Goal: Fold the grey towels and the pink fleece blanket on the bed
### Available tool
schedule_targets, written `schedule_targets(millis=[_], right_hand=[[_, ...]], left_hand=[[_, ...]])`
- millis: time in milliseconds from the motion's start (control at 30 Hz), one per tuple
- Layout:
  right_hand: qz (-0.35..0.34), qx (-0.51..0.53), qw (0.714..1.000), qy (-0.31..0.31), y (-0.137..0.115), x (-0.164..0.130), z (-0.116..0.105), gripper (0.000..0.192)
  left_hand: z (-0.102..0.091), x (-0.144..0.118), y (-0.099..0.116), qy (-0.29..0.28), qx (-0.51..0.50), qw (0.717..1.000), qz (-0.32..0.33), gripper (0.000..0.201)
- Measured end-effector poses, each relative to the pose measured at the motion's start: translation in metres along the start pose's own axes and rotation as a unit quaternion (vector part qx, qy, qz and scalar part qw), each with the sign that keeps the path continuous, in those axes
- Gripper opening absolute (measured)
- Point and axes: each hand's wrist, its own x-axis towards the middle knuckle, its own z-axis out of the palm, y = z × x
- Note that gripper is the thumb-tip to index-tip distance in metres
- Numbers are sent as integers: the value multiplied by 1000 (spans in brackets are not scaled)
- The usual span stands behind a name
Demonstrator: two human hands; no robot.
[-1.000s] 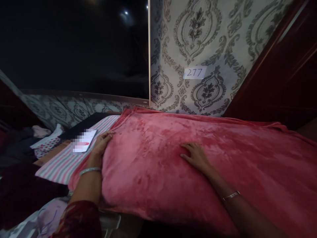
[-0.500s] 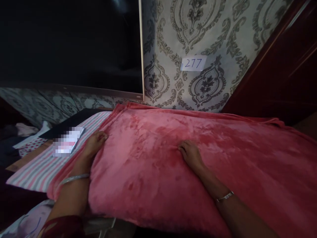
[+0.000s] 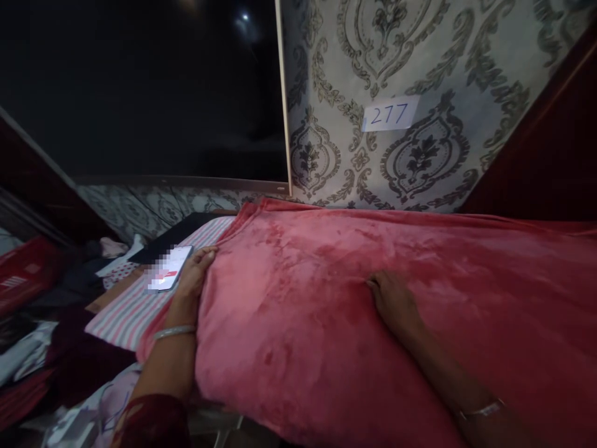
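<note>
Bed edge (image 3: 116,314) beside left hand (image 3: 193,280)

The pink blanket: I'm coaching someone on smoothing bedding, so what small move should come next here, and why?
Probably sweep the right hand outward to the right. It lies flat on the pink blanket, where the pile looks mottled and slightly rumpled, while the left hand rests at the blanket's left edge beside the phone and can anchor it.

- We see a bed carrying a striped sheet (image 3: 125,311) at its left end.
- A pink fleece blanket (image 3: 326,298) is spread over most of the bed, overlapping the sheet.
- A phone (image 3: 168,269) lies flat on the sheet, just beside the blanket's left edge.
</note>
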Motion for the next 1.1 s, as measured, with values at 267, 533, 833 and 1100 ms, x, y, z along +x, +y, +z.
schedule_targets(millis=[267,533,833,1100], right_hand=[[15,63,997,-44,1,3,-11,28],[-20,101,994,-32,11,-1,-10,30],[-11,136,986,-93,12,-4,-11,28],[-46,114,989,-85,4,-1,-21,21]], left_hand=[[-3,-9,5,-71,5,997,-19,67],[-12,-13,10,-164,112,980,28,69],[-12,-1,5,-148,236,956,89,47],[-13,-4,9,-81,236,964,88,36]])
